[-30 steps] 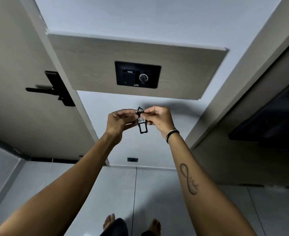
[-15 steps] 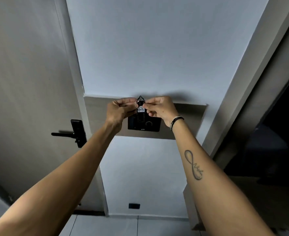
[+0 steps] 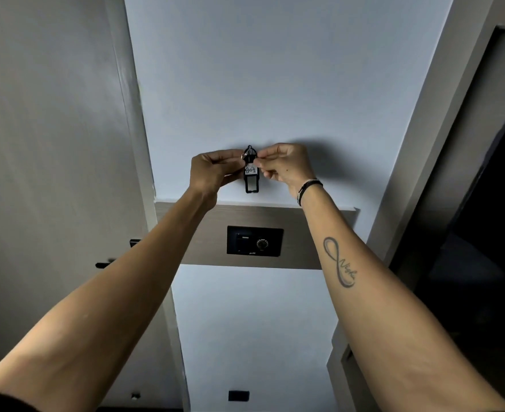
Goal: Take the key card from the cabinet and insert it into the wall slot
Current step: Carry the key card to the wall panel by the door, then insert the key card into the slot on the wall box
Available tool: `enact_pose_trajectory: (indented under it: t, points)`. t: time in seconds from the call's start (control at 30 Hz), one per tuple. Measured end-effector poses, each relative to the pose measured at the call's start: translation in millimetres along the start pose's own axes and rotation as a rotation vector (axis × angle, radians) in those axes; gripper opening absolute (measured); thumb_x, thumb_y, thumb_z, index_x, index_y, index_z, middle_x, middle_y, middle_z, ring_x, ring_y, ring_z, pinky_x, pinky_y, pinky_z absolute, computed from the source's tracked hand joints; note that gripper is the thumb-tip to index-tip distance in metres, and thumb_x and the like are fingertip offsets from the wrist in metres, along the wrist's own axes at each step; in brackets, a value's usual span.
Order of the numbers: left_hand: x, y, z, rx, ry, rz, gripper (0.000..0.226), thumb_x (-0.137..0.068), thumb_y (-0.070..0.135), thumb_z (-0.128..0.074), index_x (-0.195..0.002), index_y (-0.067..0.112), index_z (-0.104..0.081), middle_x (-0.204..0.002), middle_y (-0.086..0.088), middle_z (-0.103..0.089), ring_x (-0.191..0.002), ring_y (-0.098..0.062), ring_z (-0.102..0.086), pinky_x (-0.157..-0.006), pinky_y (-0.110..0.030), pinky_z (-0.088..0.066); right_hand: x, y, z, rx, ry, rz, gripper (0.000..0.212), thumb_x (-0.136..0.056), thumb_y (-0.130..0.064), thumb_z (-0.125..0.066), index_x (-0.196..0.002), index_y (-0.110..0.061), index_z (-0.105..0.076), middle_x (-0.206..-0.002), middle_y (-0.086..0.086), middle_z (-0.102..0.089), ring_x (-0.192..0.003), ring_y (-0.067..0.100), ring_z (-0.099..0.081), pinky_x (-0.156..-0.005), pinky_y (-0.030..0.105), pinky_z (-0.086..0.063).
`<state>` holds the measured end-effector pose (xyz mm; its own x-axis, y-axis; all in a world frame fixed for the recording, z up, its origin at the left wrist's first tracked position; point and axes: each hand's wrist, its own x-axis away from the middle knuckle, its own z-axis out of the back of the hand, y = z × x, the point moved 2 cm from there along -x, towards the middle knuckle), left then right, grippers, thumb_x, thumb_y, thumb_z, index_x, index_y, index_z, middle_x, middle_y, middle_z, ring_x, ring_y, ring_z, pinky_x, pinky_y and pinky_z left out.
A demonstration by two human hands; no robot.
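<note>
Both hands, left hand (image 3: 212,173) and right hand (image 3: 284,168), pinch the key card (image 3: 251,176) above the wall slot (image 3: 255,241).

white tag on key card (image 3: 251,171) handwritten, possibly "407", forearm tattoo (image 3: 341,262) script unclear

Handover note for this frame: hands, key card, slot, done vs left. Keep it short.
Left hand: fingers pinched on the left edge of the key card.
Right hand: fingers pinched on its right edge near the top.
Key card: black tag with a white handwritten label, held upright in front of the white wall, above the wood panel.
Wall slot: black plate on that panel, below the card; nothing in it.
Done: card is in hand, away from the cabinet.
Left: lower the card to the plate, line it up with the slot, push it in.
</note>
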<state>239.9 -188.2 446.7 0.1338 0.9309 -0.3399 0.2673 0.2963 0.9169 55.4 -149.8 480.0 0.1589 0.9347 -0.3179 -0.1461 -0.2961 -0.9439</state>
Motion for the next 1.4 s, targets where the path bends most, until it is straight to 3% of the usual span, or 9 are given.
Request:
enact_pose_trajectory:
  t: [0.1,0.43,0.57,0.73,0.93,1.13,1.3,1.4]
  points:
    - [-3.5,3.8,0.3,-0.004,0.005,-0.008,0.023,-0.086,-0.004,-0.080,-0.109,0.000,-0.081,-0.092,-0.009,-0.084,-0.088,-0.024,-0.079,-0.090,-0.038,-0.067,-3.2,-0.7,-1.1,-0.028,0.006,0.007,0.018,-0.077,0.007,-0.086,-0.082,-0.008,-0.076,-0.073,0.008,-0.076,-0.057,0.017,-0.066,-0.063,0.028,-0.062]
    - [-5.6,1.6,2.2,-0.022,0.014,-0.019,0.027,-0.086,-0.005,-0.080,-0.113,-0.006,-0.079,-0.095,-0.016,-0.081,-0.084,-0.024,-0.079,-0.083,-0.035,-0.067,-1.7,1.5,-3.3,-0.041,0.006,0.017,0.016,-0.079,0.007,-0.084,-0.089,-0.003,-0.075,-0.081,0.009,-0.074,-0.065,0.014,-0.071,-0.065,0.026,-0.065]
    - [-4.6,2.3,1.9,-0.015,0.021,-0.025,0.020,-0.086,-0.006,-0.080,-0.105,-0.001,-0.080,-0.089,-0.012,-0.081,-0.082,-0.023,-0.079,-0.084,-0.036,-0.068,-2.6,2.3,-3.5,-0.048,0.005,0.027,0.017,-0.079,0.007,-0.084,-0.090,-0.002,-0.075,-0.081,0.009,-0.075,-0.064,0.013,-0.071,-0.065,0.026,-0.065]
    - [-3.9,-3.6,2.1,-0.055,0.028,-0.043,0.024,-0.086,-0.009,-0.079,-0.110,-0.009,-0.077,-0.081,-0.007,-0.079,-0.078,-0.020,-0.079,-0.083,-0.036,-0.069,-1.6,13.8,-3.5,-0.054,0.005,0.029,0.016,-0.079,0.008,-0.084,-0.086,-0.003,-0.075,-0.080,0.010,-0.074,-0.063,0.014,-0.072,-0.066,0.028,-0.066]
    - [6.9,-33.2,8.2,-0.197,0.064,-0.062,0.020,-0.085,-0.009,-0.080,-0.105,-0.010,-0.078,-0.091,-0.020,-0.074,-0.084,-0.029,-0.075,-0.088,-0.043,-0.068,9.8,45.7,-7.2,-0.012,0.005,-0.011,0.017,-0.080,0.010,-0.082,-0.083,-0.004,-0.073,-0.077,0.012,-0.071,-0.065,0.018,-0.071,-0.065,0.029,-0.067]
    - [21.3,-66.6,17.5,-0.352,0.128,-0.091,0.016,-0.080,-0.003,-0.085,-0.095,0.000,-0.083,-0.088,-0.016,-0.080,-0.079,-0.020,-0.073,-0.085,-0.036,-0.066,20.5,77.4,-13.6,0.033,-0.002,-0.029,0.019,-0.079,0.013,-0.081,-0.090,0.000,-0.071,-0.074,0.010,-0.067,-0.067,0.021,-0.070,-0.064,0.030,-0.067]
    - [30.1,-86.7,23.6,-0.437,0.152,-0.090,0.014,-0.080,0.001,-0.086,-0.092,0.008,-0.084,-0.085,-0.007,-0.081,-0.073,-0.008,-0.074,-0.076,-0.024,-0.061,23.9,98.0,-20.3,0.100,0.021,-0.021,0.026,-0.077,0.012,-0.083,-0.078,-0.011,-0.072,-0.072,0.007,-0.069,-0.067,0.020,-0.072,-0.064,0.031,-0.066]
    - [35.1,-96.5,25.4,-0.468,0.166,-0.068,0.016,-0.081,0.000,-0.085,-0.089,0.013,-0.083,-0.083,-0.006,-0.080,-0.074,-0.016,-0.076,-0.079,-0.034,-0.066,26.2,110.9,-23.7,0.111,0.037,-0.033,0.026,-0.076,0.013,-0.084,-0.076,-0.011,-0.073,-0.072,0.008,-0.069,-0.072,0.024,-0.073,-0.071,0.039,-0.068]
